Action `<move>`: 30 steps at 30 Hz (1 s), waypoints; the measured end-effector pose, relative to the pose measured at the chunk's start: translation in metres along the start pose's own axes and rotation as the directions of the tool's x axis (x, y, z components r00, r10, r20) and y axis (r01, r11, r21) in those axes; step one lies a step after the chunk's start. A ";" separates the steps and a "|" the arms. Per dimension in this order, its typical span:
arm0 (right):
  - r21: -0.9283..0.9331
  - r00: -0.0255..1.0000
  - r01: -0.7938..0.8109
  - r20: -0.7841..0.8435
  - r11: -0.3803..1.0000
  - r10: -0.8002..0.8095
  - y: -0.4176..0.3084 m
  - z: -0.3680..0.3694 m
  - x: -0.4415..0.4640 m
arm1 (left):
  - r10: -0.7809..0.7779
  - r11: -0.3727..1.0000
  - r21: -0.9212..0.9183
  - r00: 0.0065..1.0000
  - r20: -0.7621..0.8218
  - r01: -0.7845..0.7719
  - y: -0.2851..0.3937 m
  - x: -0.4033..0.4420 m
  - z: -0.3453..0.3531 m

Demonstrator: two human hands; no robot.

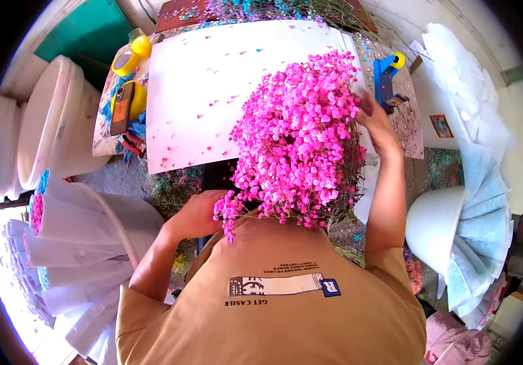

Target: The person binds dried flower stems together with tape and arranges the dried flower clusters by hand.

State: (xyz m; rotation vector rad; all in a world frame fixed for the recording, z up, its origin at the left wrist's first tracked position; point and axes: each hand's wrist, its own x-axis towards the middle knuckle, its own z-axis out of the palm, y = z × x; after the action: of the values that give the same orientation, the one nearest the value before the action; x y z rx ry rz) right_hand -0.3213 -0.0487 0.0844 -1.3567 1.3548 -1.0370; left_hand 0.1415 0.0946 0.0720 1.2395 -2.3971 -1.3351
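A big bunch of small bright pink flowers (301,134) leans across the front of a white sheet (194,91) on the table, close to the person's chest. At the bunch's lower left is my left hand (204,213), its fingers hidden behind blossoms. My right hand (376,121) is raised at the upper right side of the bunch, its fingers apart and slightly blurred, near the outer blossoms. Loose pink petals lie scattered over the sheet.
Tape rolls (126,62), a phone (122,108) and red-handled pliers (132,143) lie at the table's left. A blue tape dispenser (385,82) stands right. Wrapped bundles fill buckets (435,228) on both sides. More flowers (261,11) lie at the back.
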 end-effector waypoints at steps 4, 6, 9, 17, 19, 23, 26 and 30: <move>-0.059 0.956 -0.049 0.287 0.997 0.064 -0.029 0.047 0.000 | 0.153 0.705 -0.682 0.980 -0.124 -0.196 0.025 0.037 0.011; -0.120 0.943 -0.094 0.306 0.988 0.127 -0.041 0.042 -0.024 | 0.189 0.487 -0.857 0.978 -0.086 -0.169 0.012 0.057 0.020; -0.129 0.995 -0.023 0.091 0.991 0.035 -0.037 0.023 -0.066 | 0.178 0.447 -0.856 0.964 -0.199 -0.260 0.036 0.079 0.023; 0.090 0.995 0.003 -0.100 0.996 0.006 -0.016 0.011 -0.136 | 0.248 0.794 -0.553 0.965 -0.085 -0.253 0.033 0.102 0.041; -0.123 0.978 0.088 -0.180 0.989 -0.109 -0.020 0.016 -0.137 | 0.186 0.811 -0.540 0.975 -0.125 -0.224 0.043 0.091 0.026; -0.374 0.901 0.186 -0.304 0.909 -0.309 -0.028 0.029 -0.137 | 0.068 0.779 -0.609 0.985 -0.157 -0.151 0.028 0.083 0.030; -0.309 0.923 0.153 -0.295 0.939 -0.248 -0.034 0.046 -0.141 | 0.033 0.719 -0.661 0.961 -0.276 -0.215 0.027 0.090 0.038; -0.562 0.851 0.326 -0.175 0.760 -0.494 -0.049 0.080 -0.132 | 0.057 0.640 -0.709 0.939 -0.340 -0.296 0.028 0.104 0.012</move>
State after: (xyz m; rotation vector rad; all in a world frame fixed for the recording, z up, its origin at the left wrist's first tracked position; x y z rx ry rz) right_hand -0.2371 0.0854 0.1203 -2.0352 1.6921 -1.2815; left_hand 0.0510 0.0360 0.0585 0.8295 -1.4228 -1.6741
